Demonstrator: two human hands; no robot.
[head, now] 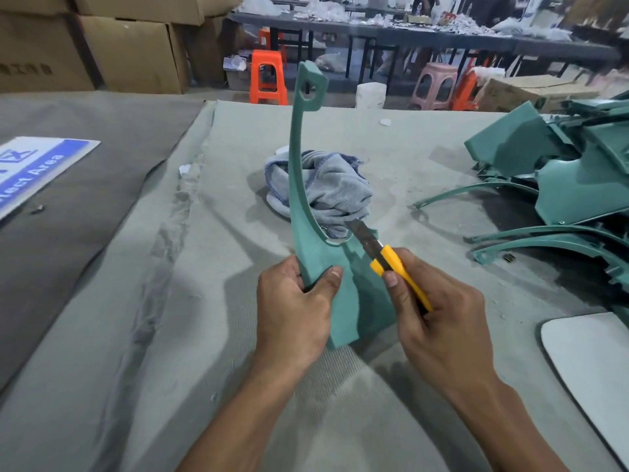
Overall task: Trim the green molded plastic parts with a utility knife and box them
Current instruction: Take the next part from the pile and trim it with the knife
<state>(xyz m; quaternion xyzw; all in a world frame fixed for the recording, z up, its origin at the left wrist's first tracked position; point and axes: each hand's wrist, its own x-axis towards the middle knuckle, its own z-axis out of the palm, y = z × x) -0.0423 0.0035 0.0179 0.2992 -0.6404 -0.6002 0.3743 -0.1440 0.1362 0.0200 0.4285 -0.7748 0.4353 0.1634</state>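
Holding the green part up on its wide end, the left hand grips it low down, thumb on the front and fingers curled round the back edge. The part stands on the grey cloth-covered table, and its thin curved arm rises to a loop at the top. The right hand is wrapped round the yellow knife, thumb pressed on the handle. The blade lies on the inner curved edge of the part, right where a thin bit of extra plastic seems to stick out.

To do this cut well, I think the blade should lie flat along the edge and slide away from the left thumb, which sits close by. Small, light strokes look safer than one hard push. The part should be kept from wobbling.

A crumpled rag lies behind the part. More green parts sit in a pile on the right. No box for the trimmed parts can be picked out near the hands.
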